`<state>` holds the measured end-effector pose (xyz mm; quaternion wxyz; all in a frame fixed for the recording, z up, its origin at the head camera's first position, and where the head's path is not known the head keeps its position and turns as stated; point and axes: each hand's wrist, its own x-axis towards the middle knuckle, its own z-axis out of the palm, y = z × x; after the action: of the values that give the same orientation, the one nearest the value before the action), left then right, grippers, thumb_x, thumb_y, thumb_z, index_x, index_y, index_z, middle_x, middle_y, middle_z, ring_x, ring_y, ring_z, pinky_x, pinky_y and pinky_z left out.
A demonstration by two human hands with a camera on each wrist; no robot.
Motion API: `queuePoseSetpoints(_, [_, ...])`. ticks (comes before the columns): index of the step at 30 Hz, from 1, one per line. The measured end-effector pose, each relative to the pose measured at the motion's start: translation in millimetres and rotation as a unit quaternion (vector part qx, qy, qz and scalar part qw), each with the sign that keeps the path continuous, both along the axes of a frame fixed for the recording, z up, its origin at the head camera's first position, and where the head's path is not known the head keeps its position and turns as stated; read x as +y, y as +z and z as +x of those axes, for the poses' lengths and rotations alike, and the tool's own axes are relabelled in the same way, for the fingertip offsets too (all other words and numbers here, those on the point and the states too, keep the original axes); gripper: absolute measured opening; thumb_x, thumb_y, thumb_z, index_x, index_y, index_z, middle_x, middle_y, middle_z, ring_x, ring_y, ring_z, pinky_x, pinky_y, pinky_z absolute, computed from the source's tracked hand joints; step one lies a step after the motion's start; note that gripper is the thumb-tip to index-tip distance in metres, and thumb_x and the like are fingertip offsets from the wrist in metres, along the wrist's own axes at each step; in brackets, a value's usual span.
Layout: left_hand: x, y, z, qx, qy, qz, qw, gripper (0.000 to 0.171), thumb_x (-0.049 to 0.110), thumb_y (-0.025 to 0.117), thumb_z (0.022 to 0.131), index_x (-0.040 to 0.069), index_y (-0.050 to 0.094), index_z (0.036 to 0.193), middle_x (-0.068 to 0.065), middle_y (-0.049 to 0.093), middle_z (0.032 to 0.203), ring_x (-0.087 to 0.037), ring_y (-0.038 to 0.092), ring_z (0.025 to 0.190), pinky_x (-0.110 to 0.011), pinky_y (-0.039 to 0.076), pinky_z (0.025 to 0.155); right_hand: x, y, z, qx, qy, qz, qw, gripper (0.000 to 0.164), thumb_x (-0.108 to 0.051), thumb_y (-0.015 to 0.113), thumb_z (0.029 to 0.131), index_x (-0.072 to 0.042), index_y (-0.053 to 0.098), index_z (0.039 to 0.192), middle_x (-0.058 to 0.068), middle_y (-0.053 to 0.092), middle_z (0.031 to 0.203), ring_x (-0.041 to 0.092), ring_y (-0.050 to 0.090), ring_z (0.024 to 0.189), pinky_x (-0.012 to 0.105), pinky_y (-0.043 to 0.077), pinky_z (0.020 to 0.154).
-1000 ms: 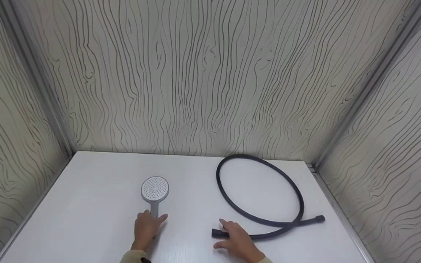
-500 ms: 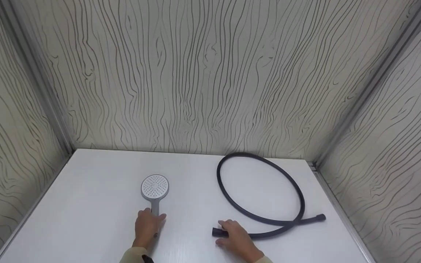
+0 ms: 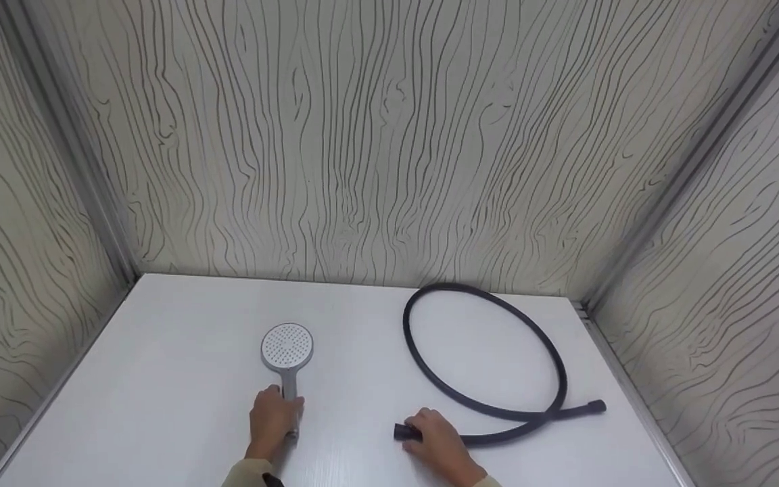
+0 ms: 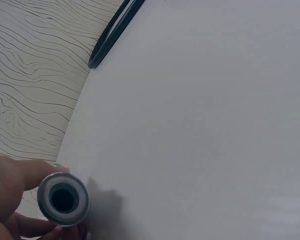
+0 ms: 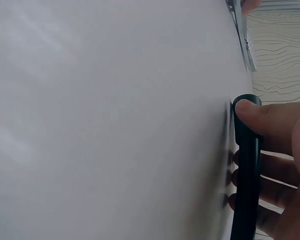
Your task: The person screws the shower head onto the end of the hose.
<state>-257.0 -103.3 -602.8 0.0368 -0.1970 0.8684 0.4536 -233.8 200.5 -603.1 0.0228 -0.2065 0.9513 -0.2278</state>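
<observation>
Both thumbs have drawn in since a second ago: the right hand [image 3: 440,443] now closes on the hose [image 3: 498,410], and the left hand [image 3: 272,416] wraps the shower head [image 3: 287,345] more closely, with more of its near end showing.

On the left, the shower head points far, its dotted face up. The left fingers curl round its handle [image 3: 289,384], thumb on the right side, parted only by its thickness; in the left wrist view its hollow end shows.

To the right, the hose makes one big loop on the white table [image 3: 180,338], reaching the far edge and crossing itself on the right. Its left end is held by the right fingers, the thumb on the collar [image 5: 247,117] and the other fingers bent on the opposite side. Its other end [image 3: 596,406] lies near the table's right edge.
</observation>
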Motion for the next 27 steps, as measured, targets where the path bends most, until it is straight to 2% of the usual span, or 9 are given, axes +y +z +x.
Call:
queuePoseSetpoints(6, [0.8,1.7,1.4,0.001,0.006,0.031,0.9995,0.034,0.016,0.065,0.087,-0.013,0.057,0.105,-0.016,0.063,0.082,-0.021,0.060,0.068,-0.028,0.052,0.054,0.4,-1.0,1.3,-0.005,-0.007,-0.009,1.000,0.021,-0.019,0.076,0.081,-0.009,0.071,0.099,-0.006,0.059,0.086,0.005,0.051,0.078,0.024,0.052,0.067])
queuePoseSetpoints(10, [-0.5,2.1,0.7,0.000,0.005,0.039,0.9992,0.042,0.019,0.066,0.087,-0.015,0.056,0.109,-0.014,0.065,0.081,-0.019,0.060,0.068,-0.027,0.052,0.055,1.4,-0.3,1.4,0.001,-0.002,-0.006,1.000,0.021,-0.020,0.075,0.081,-0.009,0.072,0.100,-0.006,0.059,0.085,0.004,0.050,0.077,0.023,0.050,0.065])
queuePoseSetpoints(13, [-1.2,2.0,0.4,0.000,0.008,0.063,0.9980,0.044,0.021,0.067,0.087,-0.015,0.057,0.110,-0.012,0.065,0.079,-0.017,0.060,0.069,-0.025,0.051,0.057,2.4,0.5,2.2,0.018,0.009,-0.001,1.000,0.021,-0.020,0.074,0.082,-0.009,0.072,0.100,-0.005,0.061,0.085,0.004,0.051,0.076,0.022,0.051,0.065])
queuePoseSetpoints(18, [-1.2,1.7,0.7,-0.014,0.015,0.106,0.9942,0.039,0.023,0.067,0.086,-0.012,0.061,0.103,-0.006,0.064,0.072,-0.014,0.059,0.066,-0.022,0.049,0.056,4.0,1.7,3.4,0.036,0.019,0.003,0.999,0.022,-0.021,0.071,0.084,-0.009,0.071,0.103,-0.004,0.064,0.085,0.004,0.053,0.075,0.023,0.052,0.065])
queuePoseSetpoints(27, [-4.0,-1.6,-1.3,-0.042,0.018,0.161,0.9860,0.033,0.027,0.067,0.087,-0.005,0.066,0.095,-0.002,0.061,0.069,-0.012,0.055,0.065,-0.020,0.046,0.055,4.4,1.5,2.1,0.030,0.012,-0.007,0.999,0.017,-0.022,0.071,0.085,-0.013,0.072,0.099,-0.008,0.064,0.082,0.001,0.048,0.072,0.021,0.048,0.062])
